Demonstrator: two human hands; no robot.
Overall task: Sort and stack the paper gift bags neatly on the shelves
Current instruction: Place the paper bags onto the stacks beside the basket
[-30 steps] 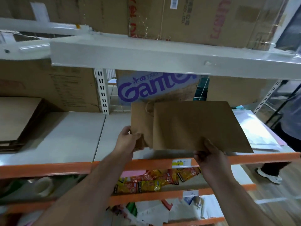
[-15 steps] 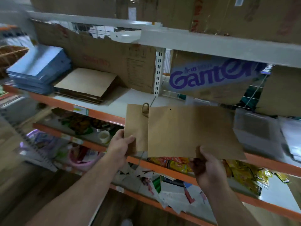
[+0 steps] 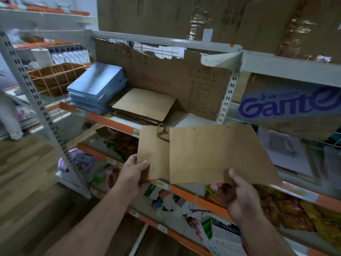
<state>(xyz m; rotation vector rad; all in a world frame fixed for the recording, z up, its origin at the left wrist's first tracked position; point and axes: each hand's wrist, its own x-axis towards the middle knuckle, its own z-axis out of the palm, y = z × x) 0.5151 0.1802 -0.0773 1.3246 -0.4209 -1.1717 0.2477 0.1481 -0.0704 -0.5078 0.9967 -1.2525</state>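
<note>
I hold two flat brown paper gift bags in front of the shelving. My left hand (image 3: 132, 174) pinches the lower corner of the smaller bag (image 3: 154, 154), whose twisted handle shows at its top. My right hand (image 3: 238, 193) grips the bottom edge of the larger bag (image 3: 215, 156), which overlaps the smaller one. On the shelf (image 3: 103, 118) up and to the left lies a stack of brown bags (image 3: 145, 104) next to a stack of blue bags (image 3: 99, 87).
A torn cardboard sheet (image 3: 184, 78) backs the shelf. A wicker basket (image 3: 55, 76) stands at the far left. A box printed "Ganten" (image 3: 287, 106) sits on the right. Lower shelves hold snack packets (image 3: 295, 213) and loose paper. A white upright (image 3: 42, 111) stands on the left.
My view has swung left, so the blue and brown stacks now sit nearer the middle. Both hands keep hold of the two bags, carried left with me.
</note>
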